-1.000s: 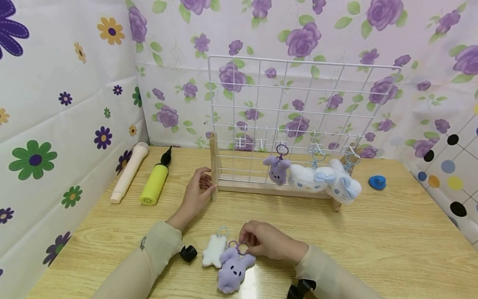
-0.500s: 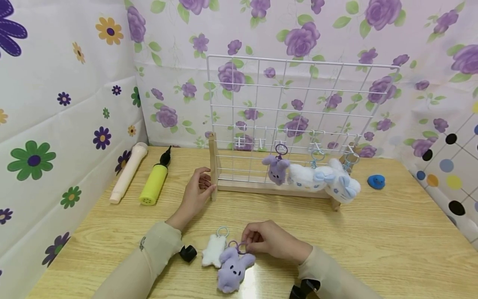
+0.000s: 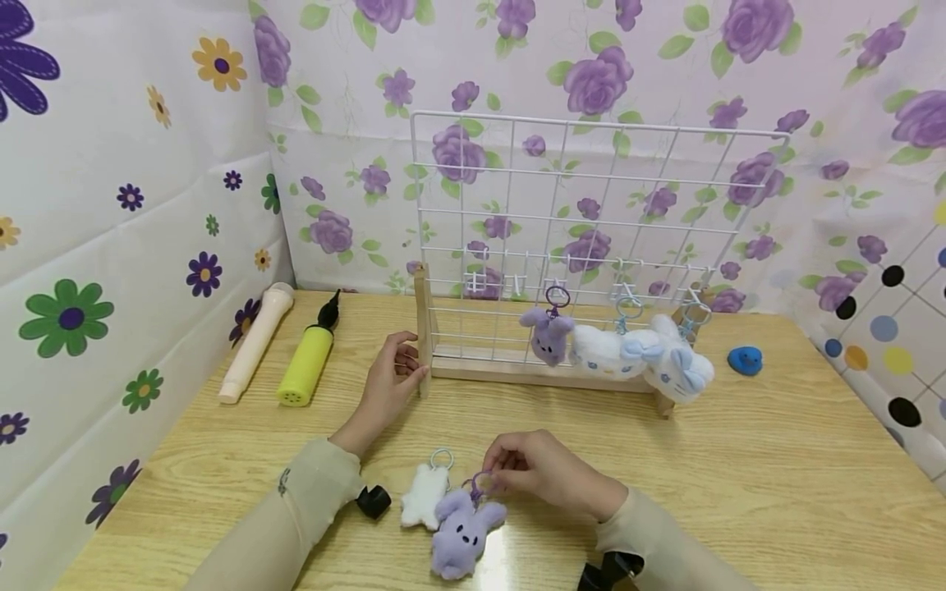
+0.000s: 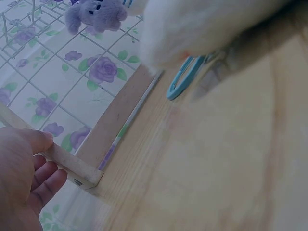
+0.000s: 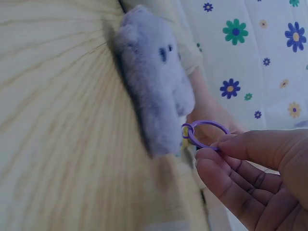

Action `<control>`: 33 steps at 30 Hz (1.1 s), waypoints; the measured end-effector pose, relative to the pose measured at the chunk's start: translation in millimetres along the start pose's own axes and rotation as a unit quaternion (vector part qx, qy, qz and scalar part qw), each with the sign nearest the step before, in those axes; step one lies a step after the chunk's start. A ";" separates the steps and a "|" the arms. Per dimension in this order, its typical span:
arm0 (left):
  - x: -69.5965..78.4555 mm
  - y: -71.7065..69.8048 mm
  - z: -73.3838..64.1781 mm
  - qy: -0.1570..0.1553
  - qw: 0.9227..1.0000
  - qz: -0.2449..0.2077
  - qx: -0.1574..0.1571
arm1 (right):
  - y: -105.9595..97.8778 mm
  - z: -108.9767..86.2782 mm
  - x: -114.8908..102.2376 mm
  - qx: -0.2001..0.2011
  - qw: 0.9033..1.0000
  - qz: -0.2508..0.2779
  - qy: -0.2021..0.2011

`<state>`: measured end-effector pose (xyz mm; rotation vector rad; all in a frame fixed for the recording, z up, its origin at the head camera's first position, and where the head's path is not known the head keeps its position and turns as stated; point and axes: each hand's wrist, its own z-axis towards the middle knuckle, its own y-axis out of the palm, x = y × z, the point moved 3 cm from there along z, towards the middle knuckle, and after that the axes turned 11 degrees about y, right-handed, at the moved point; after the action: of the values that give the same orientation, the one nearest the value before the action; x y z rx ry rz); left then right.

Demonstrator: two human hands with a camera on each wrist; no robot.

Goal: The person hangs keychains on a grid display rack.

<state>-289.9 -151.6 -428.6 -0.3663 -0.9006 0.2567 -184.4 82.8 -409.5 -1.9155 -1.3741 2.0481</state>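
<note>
R hand [image 3: 550, 474]: narrow, thumb and index pinching purple ring [image 5: 208, 121], approx. at its edge; remaining fingers bent. Ring stands up off the surface, w/ a smaller purple link joining it to the purple bunny [image 3: 464, 538]. Bunny itself lies flat on wood-grain table [image 3: 739, 484], face up, ears pointing away from wearer, not lifted.

White toy [image 3: 424, 497] lies immed. left of bunny, the two touching or nearly so; light-blue ring [image 4: 191, 78] at its far end.

L hand [image 3: 388, 377]: holding L post [image 3: 424, 328] of wire rack [image 3: 550, 218], thumb against it nr the foot, fingers partly bent. Exact position of index behind post can't be confirmed.

Rack upright on wooden base bar [image 3: 502, 369]. Hung purple bunny [image 3: 549, 338] approx. mid-rack, by purple ring. To its right, 2 hung white toys, both w/ blue bows: 1st [image 3: 602, 351], 2nd [image 3: 668, 373], touching, on lt-blue rings. White hooks [image 3: 476, 281] at L part of rack.

Also on table: small blue toy [image 3: 746, 359], R of rack; yellow pump [image 3: 306, 361] and pale tube [image 3: 257, 341], side by side, far L. Flowered cloth [image 3: 347, 148] behind.
</note>
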 end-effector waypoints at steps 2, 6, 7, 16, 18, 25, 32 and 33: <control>0.2 -0.1 0.0 0.001 1.000 -0.001 0.000 | -2.6 -1.1 -3.7 0.005 1.000 -0.002 -0.005; 0.0 -0.3 -0.1 -0.008 1.000 -0.005 -0.002 | -8.8 -3.8 -12.2 0.012 1.000 -0.007 -0.018; -0.2 -0.4 -0.1 -0.011 1.000 -0.006 -0.002 | -10.4 -4.6 -14.4 0.013 1.000 -0.010 -0.023; -0.2 -0.8 -0.1 -0.010 1.000 -0.005 -0.005 | -25.0 -11.5 -30.8 0.024 0.998 -0.031 -0.057; 0.2 -0.5 -0.1 -0.009 1.000 -0.006 -0.006 | -28.8 -12.6 -33.8 0.024 0.998 -0.034 -0.056; 1.2 -0.7 0.3 -0.008 1.000 -0.004 -0.004 | -42.2 -14.7 -45.8 0.043 0.995 -0.061 -0.070; 2.0 -0.6 0.3 -0.003 1.000 -0.006 -0.002 | -55.8 -13.7 -55.5 0.069 0.991 -0.081 -0.081; 1.6 -0.5 0.3 -0.004 1.000 -0.008 -0.001 | -57.4 -13.5 -56.8 0.070 0.991 -0.080 -0.080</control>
<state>-289.1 -151.4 -427.0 -0.3607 -0.9107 0.2424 -189.7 94.2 -328.6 -1.5644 -1.3235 2.1943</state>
